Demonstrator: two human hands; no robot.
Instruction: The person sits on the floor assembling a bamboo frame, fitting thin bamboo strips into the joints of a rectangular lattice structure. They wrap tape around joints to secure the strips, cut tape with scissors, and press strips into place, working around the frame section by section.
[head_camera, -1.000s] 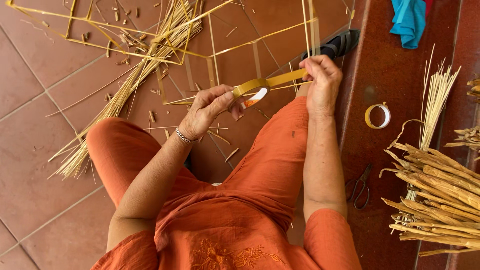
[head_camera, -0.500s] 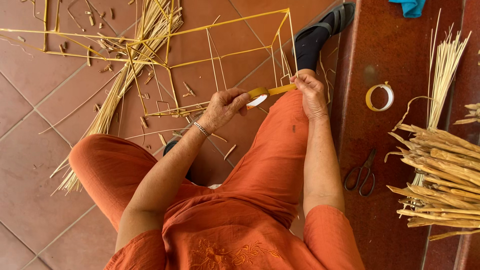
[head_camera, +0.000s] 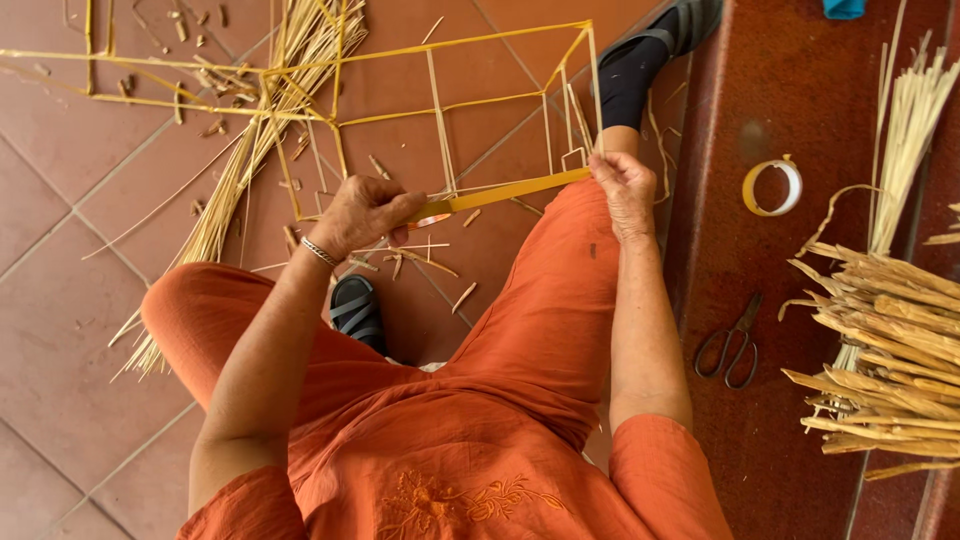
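I sit in orange clothes over a tiled floor. My left hand (head_camera: 365, 215) holds a small roll of yellow tape (head_camera: 432, 213). A strip of that tape (head_camera: 520, 189) runs taut to my right hand (head_camera: 625, 190), which pinches its free end against a joint of the thin stick frame (head_camera: 440, 110). The frame is an open box of yellow sticks standing on the floor in front of my knees. My right knee lies just under the tape.
A bundle of long straw sticks (head_camera: 255, 150) lies on the floor at the left, with cut bits scattered around. On the dark red step at the right are a tape roll (head_camera: 772, 186), black scissors (head_camera: 735, 345) and piles of dried stalks (head_camera: 885, 330). My sandalled feet (head_camera: 655, 50) show ahead.
Both hands moved forward with the tape, from above my knee to the stick frame. The strip is drawn out longer and my right hand now presses its end at the frame.
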